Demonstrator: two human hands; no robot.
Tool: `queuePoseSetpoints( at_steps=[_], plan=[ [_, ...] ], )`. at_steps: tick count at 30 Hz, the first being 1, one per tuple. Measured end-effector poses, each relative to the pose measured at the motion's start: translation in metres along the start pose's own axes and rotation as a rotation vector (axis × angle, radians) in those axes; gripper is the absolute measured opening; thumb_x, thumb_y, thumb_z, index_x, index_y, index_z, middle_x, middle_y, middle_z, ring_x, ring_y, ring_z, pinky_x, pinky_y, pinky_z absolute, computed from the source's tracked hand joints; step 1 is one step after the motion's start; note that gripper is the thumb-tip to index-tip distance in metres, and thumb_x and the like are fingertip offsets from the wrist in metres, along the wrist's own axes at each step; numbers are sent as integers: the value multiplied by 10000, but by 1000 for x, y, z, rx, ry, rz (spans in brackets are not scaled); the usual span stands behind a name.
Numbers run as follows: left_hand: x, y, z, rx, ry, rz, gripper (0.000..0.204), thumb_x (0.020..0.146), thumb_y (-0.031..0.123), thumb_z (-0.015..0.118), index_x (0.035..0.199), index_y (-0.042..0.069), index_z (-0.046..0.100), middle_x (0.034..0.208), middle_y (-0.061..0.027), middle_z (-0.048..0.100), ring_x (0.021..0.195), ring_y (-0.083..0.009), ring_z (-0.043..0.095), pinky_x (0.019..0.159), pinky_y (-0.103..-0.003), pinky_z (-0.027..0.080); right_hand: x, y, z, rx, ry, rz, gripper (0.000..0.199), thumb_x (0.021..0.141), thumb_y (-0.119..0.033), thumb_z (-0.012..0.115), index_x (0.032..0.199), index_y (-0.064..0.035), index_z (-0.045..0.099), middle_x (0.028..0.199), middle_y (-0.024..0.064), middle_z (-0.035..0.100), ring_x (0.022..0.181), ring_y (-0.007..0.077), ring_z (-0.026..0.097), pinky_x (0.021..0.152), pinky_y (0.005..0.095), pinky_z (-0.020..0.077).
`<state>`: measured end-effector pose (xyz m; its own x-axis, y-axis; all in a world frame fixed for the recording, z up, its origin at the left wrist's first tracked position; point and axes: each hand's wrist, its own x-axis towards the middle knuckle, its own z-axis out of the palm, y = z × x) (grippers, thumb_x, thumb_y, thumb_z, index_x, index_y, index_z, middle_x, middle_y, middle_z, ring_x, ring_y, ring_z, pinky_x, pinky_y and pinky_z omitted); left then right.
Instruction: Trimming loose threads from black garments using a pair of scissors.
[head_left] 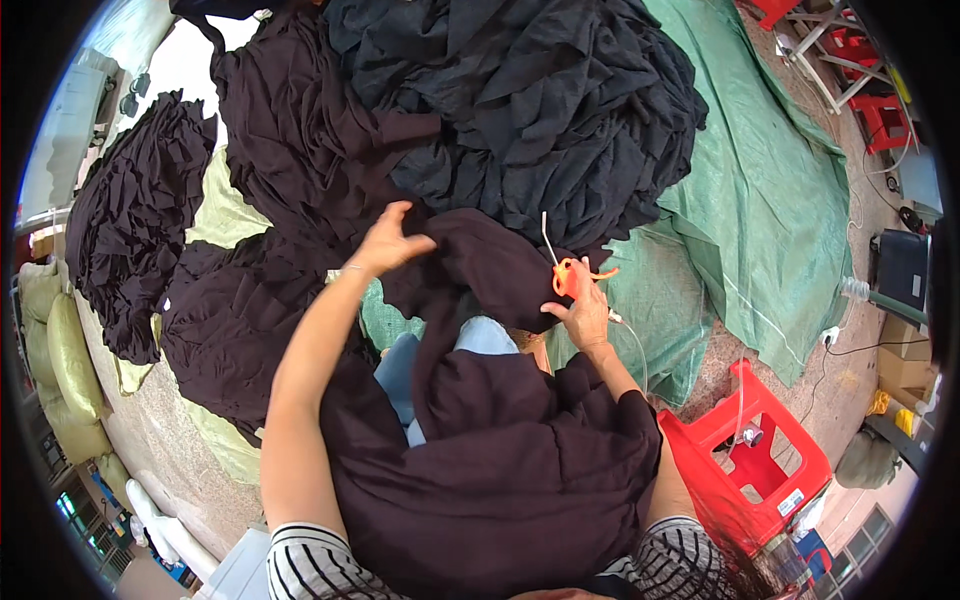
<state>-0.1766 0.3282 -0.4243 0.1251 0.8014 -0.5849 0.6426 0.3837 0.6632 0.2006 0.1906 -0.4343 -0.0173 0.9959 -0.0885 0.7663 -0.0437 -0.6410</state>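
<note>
A person's left hand (392, 240) pinches a fold of dark brown cloth (480, 420), thumb spread upward from the closed fingers. The right hand (582, 312) curls its fingers around small orange snips (570, 276), resting against the same cloth, which drapes from both hands down over the lap. Beyond the fingertips lies a black fabric heap (520, 110) on green tarpaulin (770, 200).

- The garment (500, 450) across the lap is dark brown, plain.
- The snips (567, 277) at centre are orange.
- The heap (520, 100) at twelve o'clock is near-black, bluish.
- The tarpaulin (770, 190) at two o'clock is green.
- The stool (750, 450) at four o'clock is red.
- The sleeves (300, 565) at six o'clock carry black-and-white stripes.
- The sacks (70, 360) at nine o'clock are yellow-green.
</note>
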Motion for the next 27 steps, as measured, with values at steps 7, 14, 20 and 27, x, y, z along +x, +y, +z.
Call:
queuePoseSetpoints(
  at_steps=[7, 14, 20, 27],
  plan=[
    [-40, -21, 86, 747, -178, 82, 465, 741, 135, 634, 1197, 51, 598, 943, -195, 710, 1003, -390, 662, 939, -542, 504, -14, 26, 20, -9, -211, 487, 761, 720, 10, 691, 1384, -206, 387, 1028, 261, 668, 950, 493, 637, 806, 562, 499],
    [-104, 30, -19, 46, 383, 468, 299, 679, -79, 530, 951, -19, 639, 904, -160, 654, 883, -280, 656, 841, -336, 507, -6, -10, -81, -2, 204, 235, 638, 751, -52, 673, 1340, -182, 465, 1007, 205, 693, 914, 457, 669, 779, 507, 525],
    [-251, 187, -123, -455, 734, 688, 220, 825, -118, 537, 967, -3, 659, 927, 10, 637, 883, -77, 575, 814, -244, 484, 8, -153, -247, 95, 611, -182, 554, 796, 22, 609, 1327, -103, 511, 1187, 161, 653, 1058, 347, 677, 888, 397, 519],
    [-533, 239, -278, 1236, 1854, 604, 247, 911, 29, 551, 1106, 9, 702, 1054, -96, 709, 923, -204, 689, 863, -320, 563, -39, -296, -397, 260, 912, -784, 610, 676, 153, 515, 1239, -71, 587, 1173, 92, 662, 1103, 260, 664, 956, 310, 488]
  ],
)
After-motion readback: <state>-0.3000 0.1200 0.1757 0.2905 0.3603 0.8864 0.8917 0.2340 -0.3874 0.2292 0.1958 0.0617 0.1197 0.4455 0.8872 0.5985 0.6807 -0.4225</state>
